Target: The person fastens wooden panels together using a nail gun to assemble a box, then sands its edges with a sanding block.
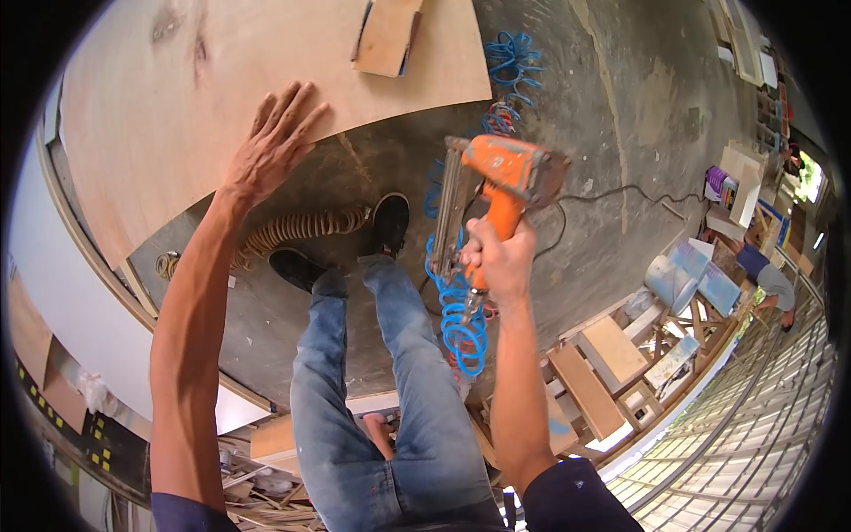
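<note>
My right hand (503, 257) is wrapped round the handle of an orange pneumatic nail gun (510, 173), held up off the floor with its grey magazine on the left side. A blue coiled air hose (464, 341) hangs by the base of its handle. My left hand (277, 142) lies flat with fingers spread on a large plywood sheet (266, 53), close to its near edge. On the sheet, further from me, rests a small wooden block (386, 37) with dark edges.
A tan coiled hose (297, 232) lies on the concrete floor (612, 106) beside my shoes. More blue hose (514, 62) is by the sheet's right corner. Wood offcuts (589, 390) and a white bucket (669, 282) stand at the right. Another person (769, 279) is at far right.
</note>
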### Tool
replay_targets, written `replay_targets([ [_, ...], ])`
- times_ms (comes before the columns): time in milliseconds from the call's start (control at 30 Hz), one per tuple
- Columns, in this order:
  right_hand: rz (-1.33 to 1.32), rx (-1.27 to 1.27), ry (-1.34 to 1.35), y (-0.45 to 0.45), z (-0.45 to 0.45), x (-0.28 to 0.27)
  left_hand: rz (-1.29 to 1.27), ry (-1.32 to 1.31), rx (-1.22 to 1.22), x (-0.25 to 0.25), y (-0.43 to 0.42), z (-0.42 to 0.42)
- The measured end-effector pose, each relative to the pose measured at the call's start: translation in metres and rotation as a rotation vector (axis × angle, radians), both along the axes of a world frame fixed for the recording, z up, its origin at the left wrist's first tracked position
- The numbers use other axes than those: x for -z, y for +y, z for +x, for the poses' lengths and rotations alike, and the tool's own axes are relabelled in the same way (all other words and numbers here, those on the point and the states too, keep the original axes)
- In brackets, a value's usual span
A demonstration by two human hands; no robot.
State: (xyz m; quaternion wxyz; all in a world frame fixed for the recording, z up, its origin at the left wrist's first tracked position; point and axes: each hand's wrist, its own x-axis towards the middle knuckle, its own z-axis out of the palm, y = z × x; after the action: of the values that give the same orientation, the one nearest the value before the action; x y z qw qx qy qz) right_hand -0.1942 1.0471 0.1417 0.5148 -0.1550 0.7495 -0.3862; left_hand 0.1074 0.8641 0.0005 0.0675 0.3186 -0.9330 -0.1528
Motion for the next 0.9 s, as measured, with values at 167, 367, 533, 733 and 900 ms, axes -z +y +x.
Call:
replay_targets([
  [167, -0.055, 0.028, -0.069, -0.045, -0.047, -0.004, 0.055, -0.1, -0.052, -0.008, 0.002, -0.002],
  [367, -0.025, -0.032, -0.108, -0.072, -0.067, 0.004, 0.059, -0.137, -0.052, -0.012, 0.002, -0.003],
  [533, 0.025, -0.119, -0.047, -0.072, -0.069, 0.011, 0.071, -0.162, -0.05, -0.011, 0.002, -0.002],
  [733, 0.004, -0.106, -0.064, -0.072, -0.068, 0.01, 0.06, -0.185, -0.05, -0.01, 0.003, -0.002],
  [900, -0.001, -0.12, -0.055, -0.073, -0.068, 0.01, 0.057, -0.172, -0.046, -0.009, 0.003, -0.001],
])
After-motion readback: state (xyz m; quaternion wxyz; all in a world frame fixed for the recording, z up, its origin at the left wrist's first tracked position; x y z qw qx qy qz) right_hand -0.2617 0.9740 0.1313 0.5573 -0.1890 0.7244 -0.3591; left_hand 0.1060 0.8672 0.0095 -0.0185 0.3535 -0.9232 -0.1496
